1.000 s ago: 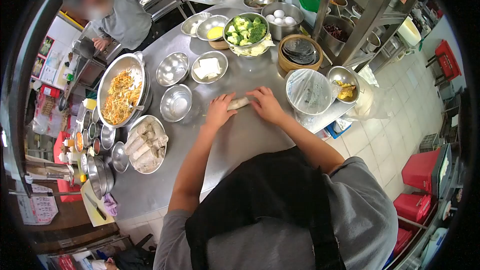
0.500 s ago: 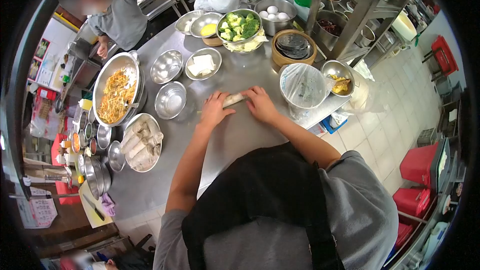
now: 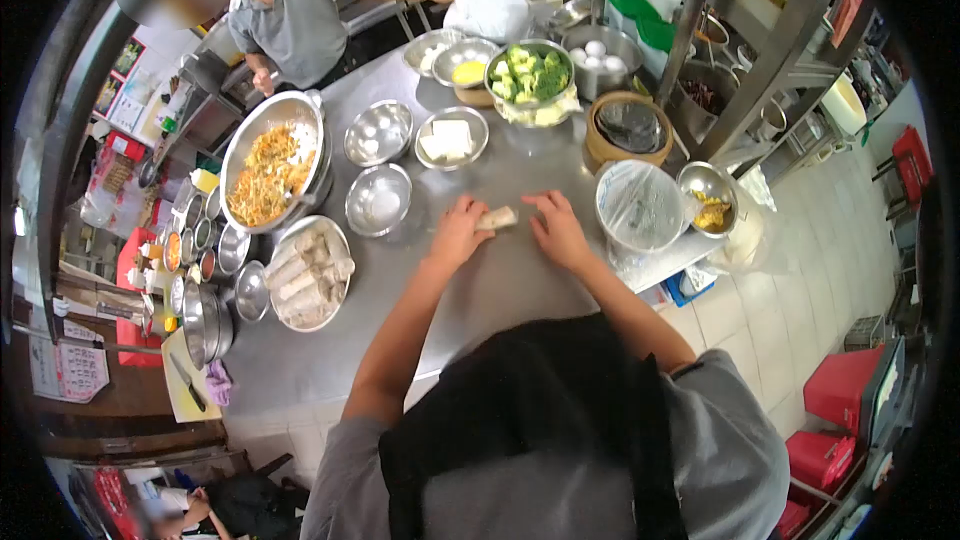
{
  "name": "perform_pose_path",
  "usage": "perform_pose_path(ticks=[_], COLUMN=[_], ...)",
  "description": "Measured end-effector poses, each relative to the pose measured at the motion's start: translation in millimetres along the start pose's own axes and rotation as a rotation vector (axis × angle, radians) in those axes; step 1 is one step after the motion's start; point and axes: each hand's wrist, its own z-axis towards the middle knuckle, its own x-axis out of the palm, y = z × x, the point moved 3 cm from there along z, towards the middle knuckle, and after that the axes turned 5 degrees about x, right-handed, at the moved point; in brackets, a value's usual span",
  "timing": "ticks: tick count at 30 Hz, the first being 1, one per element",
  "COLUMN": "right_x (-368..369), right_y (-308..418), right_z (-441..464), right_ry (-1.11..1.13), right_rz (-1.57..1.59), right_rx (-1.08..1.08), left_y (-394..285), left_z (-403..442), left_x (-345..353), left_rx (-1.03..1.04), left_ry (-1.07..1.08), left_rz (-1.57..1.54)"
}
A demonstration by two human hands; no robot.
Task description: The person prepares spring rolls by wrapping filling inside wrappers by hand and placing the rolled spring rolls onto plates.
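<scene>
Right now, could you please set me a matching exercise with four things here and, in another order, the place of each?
1. Pale, cylindrical wrapped roll
2. White, oval eggs
3. Black-handled metal knife
4. White, smooth-sided blocks

A. On the pale yellow, flat board
B. In the shallow, round steel bowl
C. At the fingers of the left of the bare hands
D. In the deep, round steel pot

Right pairs: 1-C, 2-D, 3-A, 4-B.
</scene>
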Motion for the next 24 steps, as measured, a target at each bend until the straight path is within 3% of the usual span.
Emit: perform_pose_path(ticks=[4,11,18,21,24], right_x=[-3.5,11.8,25.1,25.1,26.7], right_y=[-1.4,-5.3,-2.2,-6.7,-10.5], right_z=[8.2,2.2,-0.4,-2.3,-1.9], right_ry=[0.013,0.114,0.160,0.162,0.159], right_rz=[0.007,0.081,0.037,0.037,0.044], right_rx=[0.005,0.052,-0.020,-0.020,-0.028], left_y=[-4.2,-5.0,12.9,19.9,21.5], left_z=[-16.0,-89.7,-177.1,-208.8,-230.7], left_x=[-24.9,-55.5,-61.0,-81.1,-123.7], left_rx=[-0.079,-0.519,-0.594,-0.613,-0.582], left_ry=[-0.134,-0.400,-0.413,-0.458,-0.388], left_rz=[-0.007,-0.346,-0.199,-0.176,0.038])
